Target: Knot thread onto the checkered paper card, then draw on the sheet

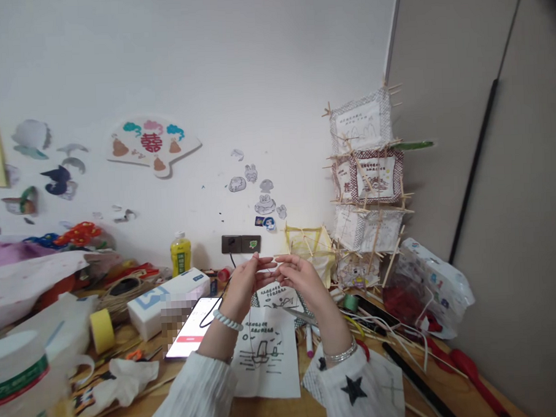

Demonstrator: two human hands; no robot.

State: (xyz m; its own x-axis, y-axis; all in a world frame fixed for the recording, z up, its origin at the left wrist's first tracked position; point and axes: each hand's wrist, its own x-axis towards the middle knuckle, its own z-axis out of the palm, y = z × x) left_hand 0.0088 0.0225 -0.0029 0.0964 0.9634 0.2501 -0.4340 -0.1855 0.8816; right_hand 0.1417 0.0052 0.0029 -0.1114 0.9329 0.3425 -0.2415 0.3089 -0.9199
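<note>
My left hand [247, 283] and my right hand [302, 278] are raised above the table, fingertips almost meeting. Both are closed in a pinch, and a fine thread, barely visible, seems to run between them. A thin dark strand hangs below my left hand. Beneath lies a white paper [269, 369] with a black drawing of boats and handwriting. Behind it is another drawn sheet with a patterned border [282, 297], partly hidden by my hands. Scissors [298, 315] rest beside my right wrist, near a marker [309, 342].
A tiered stick-and-paper lantern [368, 229] stands at the back right, beside a yellow frame [323, 237]. Left are a lit phone [195, 326], a white box [166, 302], yellow tape [101, 332] and a bottle [181, 254]. White cables [398, 329] tangle at right.
</note>
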